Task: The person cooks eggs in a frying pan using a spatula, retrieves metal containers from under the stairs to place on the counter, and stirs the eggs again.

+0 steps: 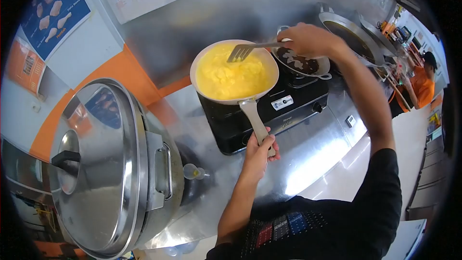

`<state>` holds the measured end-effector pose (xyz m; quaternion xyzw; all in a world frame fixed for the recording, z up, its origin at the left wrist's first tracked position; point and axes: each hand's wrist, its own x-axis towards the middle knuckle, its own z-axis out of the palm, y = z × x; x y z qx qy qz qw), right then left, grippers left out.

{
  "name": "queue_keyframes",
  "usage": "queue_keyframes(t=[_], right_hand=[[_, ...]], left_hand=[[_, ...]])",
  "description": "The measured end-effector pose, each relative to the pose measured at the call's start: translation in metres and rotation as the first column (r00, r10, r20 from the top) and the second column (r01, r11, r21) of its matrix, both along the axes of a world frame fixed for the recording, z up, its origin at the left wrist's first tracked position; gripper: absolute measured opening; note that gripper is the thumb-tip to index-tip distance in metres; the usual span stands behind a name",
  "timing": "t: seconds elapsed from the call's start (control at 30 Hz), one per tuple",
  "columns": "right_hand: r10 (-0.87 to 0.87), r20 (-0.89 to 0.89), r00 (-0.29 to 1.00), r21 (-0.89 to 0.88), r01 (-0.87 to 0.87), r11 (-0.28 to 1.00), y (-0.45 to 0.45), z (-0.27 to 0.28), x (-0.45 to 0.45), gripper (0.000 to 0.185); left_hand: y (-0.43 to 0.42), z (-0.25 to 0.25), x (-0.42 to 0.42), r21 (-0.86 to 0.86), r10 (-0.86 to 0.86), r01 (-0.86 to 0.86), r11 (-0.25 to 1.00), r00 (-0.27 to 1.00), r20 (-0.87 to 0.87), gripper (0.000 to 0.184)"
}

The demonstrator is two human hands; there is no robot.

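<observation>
Nearest, my left hand (260,156) is closed round the beige handle (252,118) of a round, pale-rimmed frying pan (273,70), thumb along the top. The pan sits over the left side of a black two-burner stove (221,127); I cannot tell whether it touches the burner. Inside: bright yellow, soft-curdled mixture (224,79). To my left, on the steel counter (288,163), a big lidded metal pot (101,163), a small clear cup (191,171) just beside it.

My right hand (308,41) reaches over from the right, fingers curled shut on a grey slotted spatula (240,53), its blade in the mixture; some fingertips are hidden. Below that hand, on the right burner, a round metal pan with dark contents (325,67). Beyond, a wide metal wok of dark liquid (332,18). Farthest right, a person in an orange shirt and black cap (423,86).
</observation>
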<state>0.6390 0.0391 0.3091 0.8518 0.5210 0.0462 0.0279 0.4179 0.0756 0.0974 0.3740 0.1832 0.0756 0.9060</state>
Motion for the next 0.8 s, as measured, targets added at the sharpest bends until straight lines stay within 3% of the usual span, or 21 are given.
queue_keyframes(t=[0.1,0.17,0.23,0.33,0.37,0.47,0.57,0.67,0.8], right_hand=[[-0.017,0.016,1.0,-0.264,0.02,0.964,-0.021,0.029,-0.041,0.022],[0.191,0.116,0.975,-0.328,-0.144,0.934,-0.039,0.01,-0.059,0.023],[0.212,0.032,0.977,-0.36,-0.187,0.914,-0.044,-0.022,-0.079,0.033],[0.244,0.199,0.949,-0.247,-0.193,0.95,-0.029,-0.094,-0.087,0.043],[0.22,0.221,0.95,-0.224,-0.17,0.96,-0.02,-0.106,-0.087,0.045],[0.173,0.237,0.956,-0.035,-0.17,0.985,0.009,-0.131,-0.07,0.029],[0.182,0.336,0.924,0.016,-0.199,0.98,0.037,-0.152,-0.027,0.04],[0.139,0.145,0.98,0.01,-0.142,0.99,0.058,-0.136,0.014,0.032],[0.091,-0.043,0.995,-0.051,-0.094,0.994,0.04,-0.06,0.03,0.028]], left_hand=[[-0.001,0.003,0.0,-0.004,0.002,-0.002,1.0,1.0,-0.005,0.032],[0.0,0.004,0.001,0.005,0.001,-0.001,1.0,1.0,-0.011,0.032],[-0.001,0.004,0.001,0.02,-0.001,0.001,1.0,1.0,-0.015,0.032],[-0.001,0.004,0.0,0.035,0.004,-0.003,0.999,0.999,-0.041,0.031],[-0.001,0.003,0.0,0.037,0.013,-0.012,0.999,0.999,-0.044,0.031],[-0.002,0.001,-0.002,0.051,0.021,-0.019,0.999,0.999,-0.046,0.031],[0.001,0.0,-0.002,0.052,-0.007,0.009,0.999,1.0,-0.028,0.031],[-0.001,0.002,-0.002,0.033,-0.002,0.002,0.999,1.0,-0.02,0.031],[-0.002,0.007,-0.001,0.021,0.036,-0.035,0.999,0.999,-0.031,0.029]])
